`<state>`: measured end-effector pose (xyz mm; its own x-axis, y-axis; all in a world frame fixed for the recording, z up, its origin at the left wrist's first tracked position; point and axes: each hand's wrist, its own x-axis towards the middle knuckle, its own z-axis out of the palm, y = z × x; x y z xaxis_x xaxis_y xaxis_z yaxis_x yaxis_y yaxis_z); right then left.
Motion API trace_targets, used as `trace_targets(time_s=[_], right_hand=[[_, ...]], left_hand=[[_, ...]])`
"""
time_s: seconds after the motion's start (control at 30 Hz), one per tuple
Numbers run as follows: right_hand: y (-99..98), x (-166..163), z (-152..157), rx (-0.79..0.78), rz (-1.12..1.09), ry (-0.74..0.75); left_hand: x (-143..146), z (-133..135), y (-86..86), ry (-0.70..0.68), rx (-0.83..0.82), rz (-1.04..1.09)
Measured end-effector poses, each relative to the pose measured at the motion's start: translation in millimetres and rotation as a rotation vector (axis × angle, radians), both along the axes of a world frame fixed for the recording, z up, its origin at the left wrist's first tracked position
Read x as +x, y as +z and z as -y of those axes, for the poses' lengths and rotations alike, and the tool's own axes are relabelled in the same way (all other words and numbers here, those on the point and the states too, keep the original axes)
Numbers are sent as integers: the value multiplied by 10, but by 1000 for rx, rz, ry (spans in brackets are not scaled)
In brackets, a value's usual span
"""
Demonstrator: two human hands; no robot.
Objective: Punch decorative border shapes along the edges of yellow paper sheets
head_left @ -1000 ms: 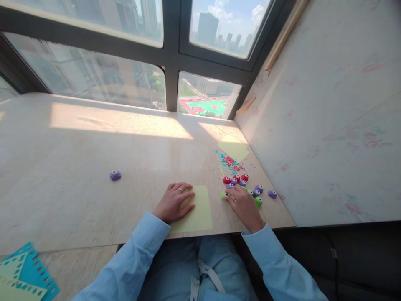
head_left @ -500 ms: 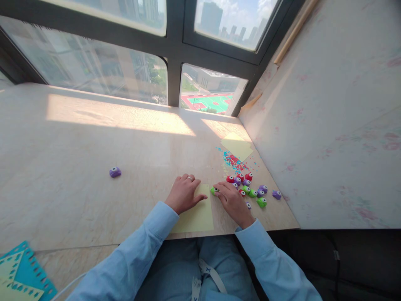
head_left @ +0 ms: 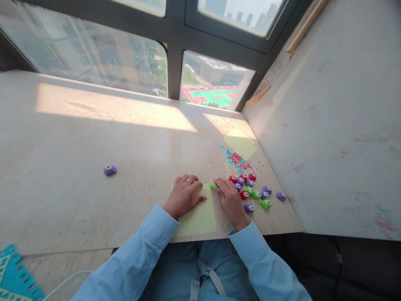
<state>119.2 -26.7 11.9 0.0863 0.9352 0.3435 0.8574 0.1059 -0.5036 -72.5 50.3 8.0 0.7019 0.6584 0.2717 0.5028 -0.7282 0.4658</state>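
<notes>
A sheet of pale yellow paper [head_left: 200, 221] lies at the table's front edge. My left hand [head_left: 185, 195] rests open on its upper left part, fingers slightly bent, thumb stretched across the sheet. At the upper right corner of the paper, my right hand [head_left: 230, 200] is closed on a small green craft punch [head_left: 213, 185] with an eye-like button. My fingers cover part of the punch, so I cannot tell how far the paper sits in it. To the right of this hand are several similar punches in purple [head_left: 249, 208], green [head_left: 265, 204] and red [head_left: 244, 195].
Red and blue paper confetti [head_left: 237, 160] lies beyond the punches, beside more yellow paper [head_left: 240, 144]. One purple punch [head_left: 110, 170] stands apart at left. Blue and yellow sheets with punched edges [head_left: 21, 276] and a white cable [head_left: 67, 278] are at lower left. A wall [head_left: 344, 146] borders the right.
My right hand has brought the green punch slightly up and left, to the paper's corner. My left hand stays on the sheet. The head view has tilted down a little.
</notes>
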Motion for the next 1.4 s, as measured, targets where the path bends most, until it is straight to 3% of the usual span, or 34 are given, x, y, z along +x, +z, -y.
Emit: trace_targets(time_s=[0.33,1.4], right_hand=[[-117,-45,48,104,-27,-59],[-71,-49,-16,70,-155,-45]], left_hand=[[10,-9,-3,-31,-22,27],[-8,1,5,-53,-7,25]])
